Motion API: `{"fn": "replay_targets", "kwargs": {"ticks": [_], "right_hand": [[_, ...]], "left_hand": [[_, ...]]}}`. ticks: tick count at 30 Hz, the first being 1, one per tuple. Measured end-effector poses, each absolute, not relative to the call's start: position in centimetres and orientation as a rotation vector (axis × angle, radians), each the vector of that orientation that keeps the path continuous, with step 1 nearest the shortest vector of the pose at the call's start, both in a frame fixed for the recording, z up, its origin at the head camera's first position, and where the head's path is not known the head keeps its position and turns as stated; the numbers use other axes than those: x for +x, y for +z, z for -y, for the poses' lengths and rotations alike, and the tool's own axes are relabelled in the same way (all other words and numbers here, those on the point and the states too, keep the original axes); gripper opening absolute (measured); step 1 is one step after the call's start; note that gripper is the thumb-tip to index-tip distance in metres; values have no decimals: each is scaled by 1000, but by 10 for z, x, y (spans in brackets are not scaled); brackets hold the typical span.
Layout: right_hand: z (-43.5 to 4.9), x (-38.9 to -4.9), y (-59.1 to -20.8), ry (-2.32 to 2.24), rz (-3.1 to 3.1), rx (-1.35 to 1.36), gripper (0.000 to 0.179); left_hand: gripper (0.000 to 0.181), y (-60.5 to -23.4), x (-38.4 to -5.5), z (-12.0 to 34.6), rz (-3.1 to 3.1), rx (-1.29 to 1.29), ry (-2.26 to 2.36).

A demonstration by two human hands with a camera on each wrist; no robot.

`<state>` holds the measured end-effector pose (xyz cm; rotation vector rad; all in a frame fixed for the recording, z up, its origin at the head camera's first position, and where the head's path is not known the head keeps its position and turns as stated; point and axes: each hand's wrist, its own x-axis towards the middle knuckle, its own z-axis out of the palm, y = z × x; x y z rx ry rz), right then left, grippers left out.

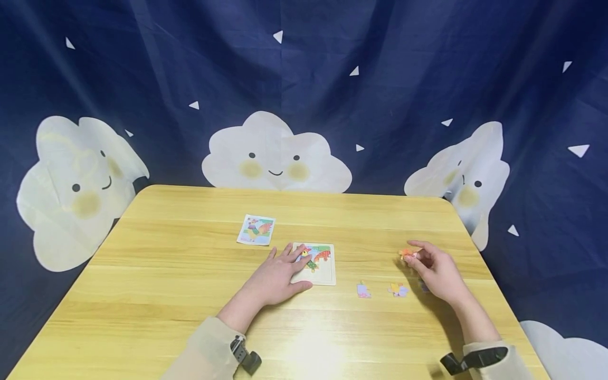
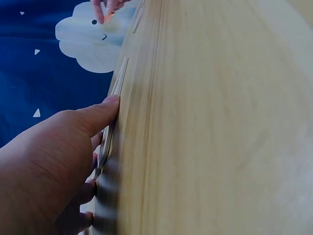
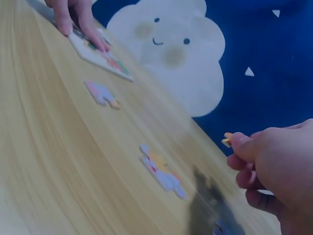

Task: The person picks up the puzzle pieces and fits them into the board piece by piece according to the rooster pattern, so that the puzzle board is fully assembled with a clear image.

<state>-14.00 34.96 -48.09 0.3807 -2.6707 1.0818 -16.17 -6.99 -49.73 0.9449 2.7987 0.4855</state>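
My left hand rests flat with spread fingers on a square puzzle board, its thumb along the near edge. Part of a colourful bird picture fills the board's upper area; the lower part is bare. Off to the right, my right hand pinches an orange puzzle piece above the table between thumb and fingers; in the right wrist view only a tip of that puzzle piece shows. Below it lie a lilac puzzle piece and a yellow-and-lilac puzzle piece. Another dark puzzle piece is partly hidden by the right hand.
A picture card with the bird design lies behind and left of the board. The wooden table has rounded far corners. A dark blue curtain with smiling clouds hangs behind it.
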Motion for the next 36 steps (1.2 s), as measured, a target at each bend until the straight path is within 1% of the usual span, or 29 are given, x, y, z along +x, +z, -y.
{"fn": "replay_targets", "kwargs": {"ticks": [5, 15, 23, 30, 36], "right_hand": [[-338, -140, -481, 1121, 2616, 401, 25], [-316, -141, -474, 1213, 2590, 558, 37], [-291, -145, -472, 1320, 2619, 643, 39], [-272, -150, -473, 1342, 2654, 668, 35], [-259, -157, -476, 1335, 2622, 786, 32]], "left_hand": [[73, -497, -162, 70, -2797, 946, 482], [74, -499, -163, 71, -2795, 947, 476], [74, -499, -162, 72, -2792, 942, 489], [73, -499, -163, 72, -2793, 947, 498], [73, -499, -162, 71, -2788, 941, 502]]}}
